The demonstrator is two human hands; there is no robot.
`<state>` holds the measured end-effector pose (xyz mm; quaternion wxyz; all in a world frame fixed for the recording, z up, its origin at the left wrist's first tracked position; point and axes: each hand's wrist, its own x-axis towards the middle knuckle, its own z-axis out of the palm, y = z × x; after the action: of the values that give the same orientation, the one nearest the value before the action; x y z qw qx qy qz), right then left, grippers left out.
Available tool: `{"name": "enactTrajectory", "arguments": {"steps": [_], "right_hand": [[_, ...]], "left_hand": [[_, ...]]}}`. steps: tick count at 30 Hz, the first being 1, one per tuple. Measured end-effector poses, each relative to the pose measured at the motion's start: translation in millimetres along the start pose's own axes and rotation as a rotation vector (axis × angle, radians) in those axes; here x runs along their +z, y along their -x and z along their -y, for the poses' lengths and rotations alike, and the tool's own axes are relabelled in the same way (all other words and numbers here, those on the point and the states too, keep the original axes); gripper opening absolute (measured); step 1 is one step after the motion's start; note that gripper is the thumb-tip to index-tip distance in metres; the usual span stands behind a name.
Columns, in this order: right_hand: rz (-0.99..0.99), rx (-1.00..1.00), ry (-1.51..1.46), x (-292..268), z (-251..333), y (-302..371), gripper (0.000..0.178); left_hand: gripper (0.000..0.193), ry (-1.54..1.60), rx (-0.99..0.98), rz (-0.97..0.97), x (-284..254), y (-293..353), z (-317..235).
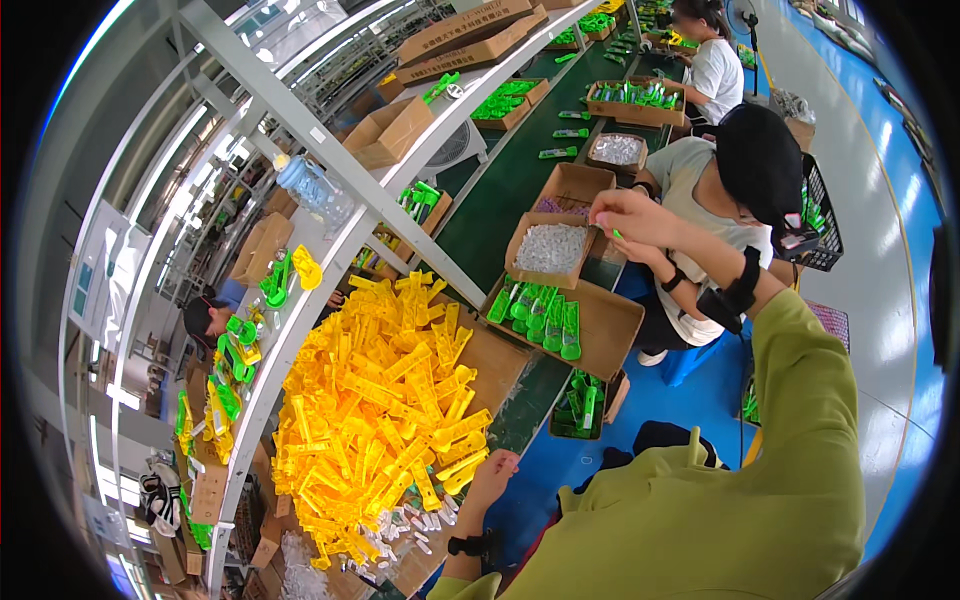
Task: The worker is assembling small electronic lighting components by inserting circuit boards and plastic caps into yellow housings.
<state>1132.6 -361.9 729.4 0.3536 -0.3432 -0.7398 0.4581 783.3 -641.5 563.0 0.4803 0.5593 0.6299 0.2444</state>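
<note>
My right hand point(625, 216) reaches out to the far side, beside a box of small clear parts point(550, 248). Its fingers are pinched together, and what they hold, if anything, is too small to name. My left hand point(492, 474) is low at the bench edge with its fingers curled in; whatever is inside them is hidden. Left of that hand lies a large heap of yellow plastic parts point(375, 400). Small white pieces point(420, 520) are scattered at the heap's near side. Beyond the heap, several green plastic tools point(540, 318) lie in an open cardboard box point(608, 325).
A co-worker in a black cap point(757, 165) sits close by my right forearm. Below the bench edge stands a bin of green parts point(578, 405). A grey metal shelf frame point(290, 120) runs along the left, with a water bottle point(315, 188) on it.
</note>
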Motion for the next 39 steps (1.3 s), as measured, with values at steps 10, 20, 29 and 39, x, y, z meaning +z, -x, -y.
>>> {"name": "enactTrajectory", "arguments": {"steps": [10, 20, 29, 39], "right_hand": [[-0.091, 0.135, 0.118, -122.6, 62.8, -189.6, 0.044], [-0.537, -0.008, 1.160, -217.8, 3.8, -410.0, 0.047], [-0.919, -0.260, 1.552, -265.7, -37.6, -494.6, 0.051], [-0.497, -0.231, 1.462, -281.0, -27.8, -514.3, 0.037]], "left_hand": [[0.024, 0.326, -0.284, -0.204, 46.2, 29.7, 74.9], [0.022, 0.443, -0.402, -0.403, 101.9, -58.7, 79.3], [0.022, 0.526, -0.514, -0.464, 134.3, -116.6, 50.5], [0.022, 0.554, -0.612, -0.465, 140.0, -131.1, 40.2]]}}
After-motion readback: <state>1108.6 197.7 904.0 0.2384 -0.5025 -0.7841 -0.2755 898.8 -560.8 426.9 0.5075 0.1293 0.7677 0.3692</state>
